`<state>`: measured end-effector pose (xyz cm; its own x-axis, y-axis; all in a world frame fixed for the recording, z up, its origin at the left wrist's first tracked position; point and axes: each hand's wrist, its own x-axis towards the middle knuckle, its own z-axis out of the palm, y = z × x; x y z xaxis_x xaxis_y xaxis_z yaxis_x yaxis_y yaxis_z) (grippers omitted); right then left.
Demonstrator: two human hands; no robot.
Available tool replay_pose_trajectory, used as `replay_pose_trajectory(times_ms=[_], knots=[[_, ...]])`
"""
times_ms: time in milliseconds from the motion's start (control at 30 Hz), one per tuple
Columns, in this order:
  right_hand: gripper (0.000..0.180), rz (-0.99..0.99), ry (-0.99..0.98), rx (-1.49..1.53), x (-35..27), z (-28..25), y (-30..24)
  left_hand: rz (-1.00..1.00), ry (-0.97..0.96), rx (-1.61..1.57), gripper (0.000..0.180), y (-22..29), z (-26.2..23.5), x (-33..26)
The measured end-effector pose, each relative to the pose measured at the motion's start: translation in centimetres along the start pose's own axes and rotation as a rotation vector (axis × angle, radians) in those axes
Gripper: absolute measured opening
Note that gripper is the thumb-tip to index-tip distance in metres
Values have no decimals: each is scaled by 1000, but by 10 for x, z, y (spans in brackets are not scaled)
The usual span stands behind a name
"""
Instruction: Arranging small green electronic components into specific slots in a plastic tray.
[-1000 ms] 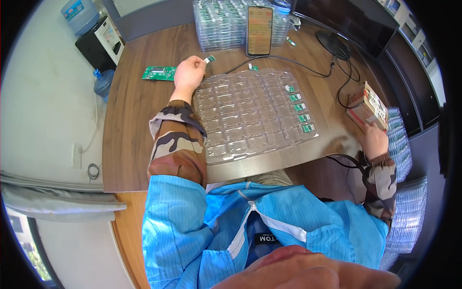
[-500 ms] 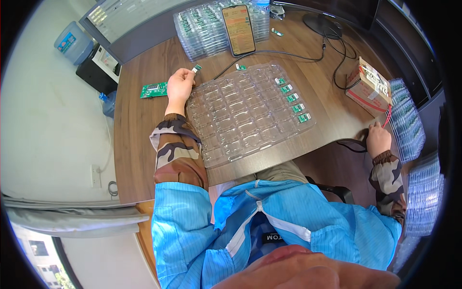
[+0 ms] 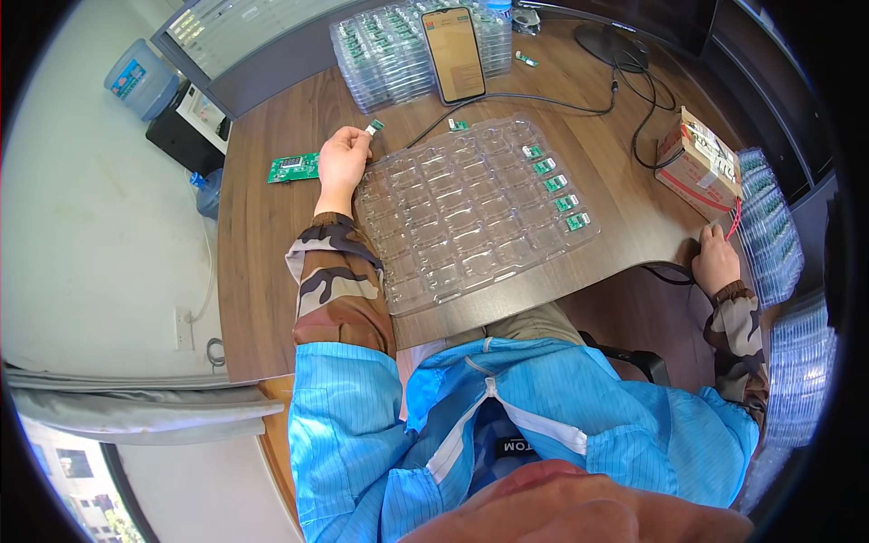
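A small green circuit board with a white end [image 3: 376, 127] is pinched in the fingertips of my left hand [image 3: 342, 167], above the far left corner of a clear plastic tray [image 3: 471, 237]. Beside that wrist lies a larger green circuit board with a display [image 3: 294, 168]. Several small green boards [image 3: 555, 184] sit in the tray's right column; the other pockets hold none. At the desk's right edge my right hand [image 3: 716, 262] has its fingers curled, close to red wires [image 3: 735, 217] from a cardboard box [image 3: 695, 172]. What those fingers hold, if anything, is hidden.
A phone [image 3: 454, 59] leans against stacked clear trays of boards [image 3: 380, 68] at the back. Two loose small boards [image 3: 458, 125] lie beyond the tray. A black cable [image 3: 552, 101] crosses the desk toward the monitor stand [image 3: 608, 47]. More stacked trays [image 3: 769, 235] stand far right.
The phone's screen now shows a plainer, mostly orange page. Everything has shifted slightly in view; both hands keep about the same places and poses.
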<state>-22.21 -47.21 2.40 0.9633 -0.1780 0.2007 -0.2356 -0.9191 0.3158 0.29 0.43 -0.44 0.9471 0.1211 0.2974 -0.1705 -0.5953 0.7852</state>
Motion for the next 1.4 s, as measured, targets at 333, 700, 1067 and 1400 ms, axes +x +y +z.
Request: replay_pose_trajectory(times_ms=[333, 700, 1067, 1400], knots=[[18, 13, -60, 75, 1, 1, 8, 14, 7, -33, 14, 6, -2, -2], [18, 21, -82, 165, -2, 4, 16, 24, 6, -20, 15, 3, -2, -2], [26, -24, -193, 141, 5, 28, 32, 17, 3, -72, 15, 1, -1, 0], [15, -380, 272, 168, 84, -109, -90, 17, 18, -45, 17, 0, -5, -3]])
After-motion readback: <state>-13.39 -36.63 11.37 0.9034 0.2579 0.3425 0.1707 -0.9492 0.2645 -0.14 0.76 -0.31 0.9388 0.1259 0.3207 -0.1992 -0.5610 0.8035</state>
